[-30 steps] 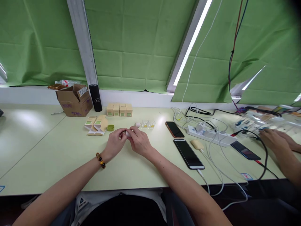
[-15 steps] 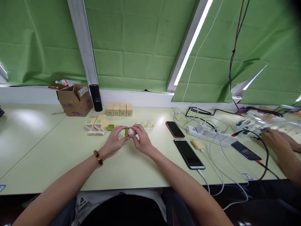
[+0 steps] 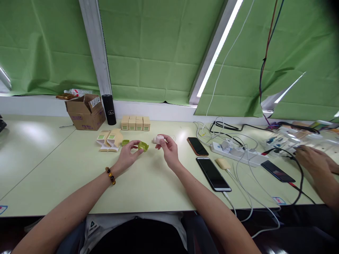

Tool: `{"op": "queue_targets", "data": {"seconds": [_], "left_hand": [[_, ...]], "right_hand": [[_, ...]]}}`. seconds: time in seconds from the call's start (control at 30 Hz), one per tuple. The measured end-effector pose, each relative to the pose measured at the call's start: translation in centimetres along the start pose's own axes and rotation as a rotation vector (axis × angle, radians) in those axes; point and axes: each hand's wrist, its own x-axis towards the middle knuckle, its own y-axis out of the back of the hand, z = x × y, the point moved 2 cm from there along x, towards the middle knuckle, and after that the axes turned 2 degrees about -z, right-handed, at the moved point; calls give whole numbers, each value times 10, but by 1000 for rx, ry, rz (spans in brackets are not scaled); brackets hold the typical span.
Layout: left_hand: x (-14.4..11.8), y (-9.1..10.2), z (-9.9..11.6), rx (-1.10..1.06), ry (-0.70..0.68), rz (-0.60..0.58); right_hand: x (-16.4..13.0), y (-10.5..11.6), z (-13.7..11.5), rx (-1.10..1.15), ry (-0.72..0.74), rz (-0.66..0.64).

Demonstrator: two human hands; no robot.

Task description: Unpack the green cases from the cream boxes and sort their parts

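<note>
Between the thumb and fingers of my left hand (image 3: 129, 154) is a small green cup-like piece (image 3: 143, 146), its hollow side partly showing. My right hand (image 3: 169, 151) pinches a small pale pink piece (image 3: 159, 139) just above the table, a short gap to the right of the green one. Another green piece (image 3: 125, 142) lies behind my left fingers. Clear plastic pieces (image 3: 172, 137) are mostly hidden behind my right hand. To the left lie opened, flattened small cartons (image 3: 109, 140) with green labels.
Several small tan boxes (image 3: 135, 123) stand in a row at the back, near a black cylinder (image 3: 108, 109) and a cardboard box (image 3: 85, 114). Phones (image 3: 213, 173), tangled cables and a power strip (image 3: 235, 154) lie to the right. A co-worker's hands (image 3: 314, 158) are at the far right.
My hands have come apart. The pale pink piece has left the green one and moved right with my right hand, while the green piece stays in my left hand.
</note>
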Motion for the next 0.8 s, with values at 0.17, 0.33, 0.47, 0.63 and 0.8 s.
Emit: {"op": "queue_targets", "data": {"seconds": [0.17, 0.33, 0.47, 0.63, 0.8], "left_hand": [[2, 0, -7, -194, 45, 51], [3, 1, -9, -315, 111, 111], [5, 4, -9, -385, 108, 181], [6, 4, -12, -378, 79, 221], [6, 5, -15, -319, 61, 258]], "right_hand": [[9, 9, 10, 422, -308, 63], [14, 12, 19, 536, -390, 161], [15, 15, 16, 445, -304, 141], [22, 14, 9, 26, -4, 120], [40, 6, 19, -503, 246, -48]]}}
